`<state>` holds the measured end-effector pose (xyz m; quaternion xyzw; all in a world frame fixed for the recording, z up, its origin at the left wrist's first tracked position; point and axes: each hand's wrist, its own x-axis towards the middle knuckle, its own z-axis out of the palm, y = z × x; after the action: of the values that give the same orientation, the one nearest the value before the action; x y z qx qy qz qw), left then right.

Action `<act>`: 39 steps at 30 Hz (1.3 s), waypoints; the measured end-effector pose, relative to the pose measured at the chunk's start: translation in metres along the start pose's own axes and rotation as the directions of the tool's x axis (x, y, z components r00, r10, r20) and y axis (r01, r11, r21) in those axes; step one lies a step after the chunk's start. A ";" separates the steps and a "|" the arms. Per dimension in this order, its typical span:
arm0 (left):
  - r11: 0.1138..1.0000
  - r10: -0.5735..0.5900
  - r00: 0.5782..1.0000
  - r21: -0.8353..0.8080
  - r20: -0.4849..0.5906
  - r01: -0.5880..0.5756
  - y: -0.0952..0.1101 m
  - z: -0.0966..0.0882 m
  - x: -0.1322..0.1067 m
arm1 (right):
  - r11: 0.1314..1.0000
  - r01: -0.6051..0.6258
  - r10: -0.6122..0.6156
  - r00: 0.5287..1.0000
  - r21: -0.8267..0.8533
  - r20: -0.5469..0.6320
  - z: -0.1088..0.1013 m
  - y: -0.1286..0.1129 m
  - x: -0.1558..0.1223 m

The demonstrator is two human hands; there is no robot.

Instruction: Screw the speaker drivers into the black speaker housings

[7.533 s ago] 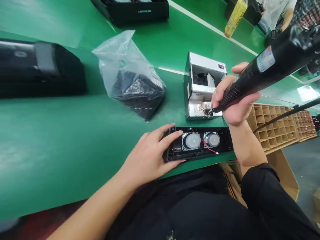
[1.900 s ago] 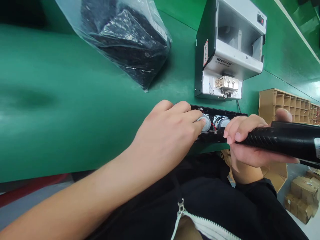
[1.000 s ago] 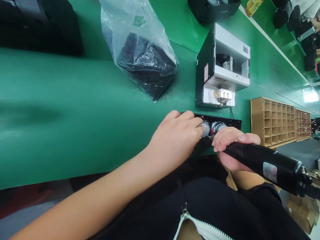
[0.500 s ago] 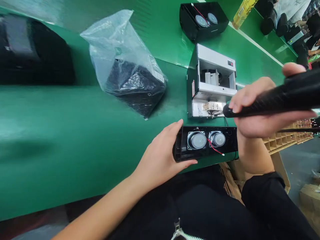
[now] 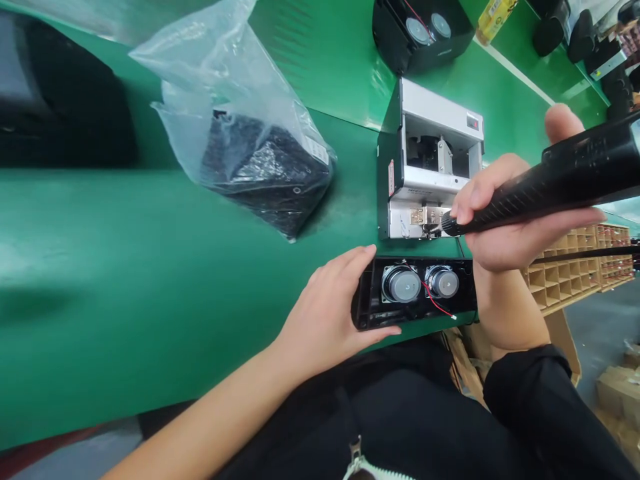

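Note:
My left hand (image 5: 325,307) grips the left end of a black speaker housing (image 5: 371,303), thumb and fingers on opposite edges. Two round silver speakers (image 5: 404,285) are set in the housing, with a red wire (image 5: 439,307) ending in a white plug. My right hand (image 5: 505,230) is wrapped around a black electric screwdriver (image 5: 580,173). Its front end points left, over the metal outlet (image 5: 423,217) of a silver screw feeder (image 5: 440,113). The bit tip is hard to make out there.
A black part in a clear plastic bag (image 5: 210,60) lies left of the feeder. Behind stands another black speaker housing (image 5: 395,40), near a yellow bottle (image 5: 494,20). A large dark object (image 5: 75,107) sits far left. Wooden compartment trays (image 5: 565,273) are at the right.
The view has shifted a little, moving the bag left and the feeder right. A metal piece inside the feeder's window has changed position. Both hands keep their holds, the screwdriver staying at the outlet.

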<state>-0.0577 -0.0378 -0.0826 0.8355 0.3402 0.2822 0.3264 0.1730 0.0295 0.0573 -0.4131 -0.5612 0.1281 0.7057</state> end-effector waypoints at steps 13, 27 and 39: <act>1.000 0.002 0.999 0.017 -0.037 -0.001 0.000 0.007 -0.002 | 0.977 -0.181 0.159 0.970 0.112 0.183 -0.021 -0.060 -0.001; 0.998 0.023 1.000 -0.060 -0.018 -0.024 0.002 0.006 0.004 | 0.951 -0.193 0.124 0.954 0.242 0.274 0.003 -0.034 -0.052; 0.995 0.065 0.997 -0.070 -0.043 -0.068 0.003 0.007 0.004 | 0.985 -0.123 0.088 0.962 0.123 0.260 0.007 -0.017 -0.059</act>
<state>-0.0492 -0.0392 -0.0838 0.8282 0.3085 0.3220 0.3395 0.1419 -0.0164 0.0295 -0.3727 -0.6138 0.2558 0.6472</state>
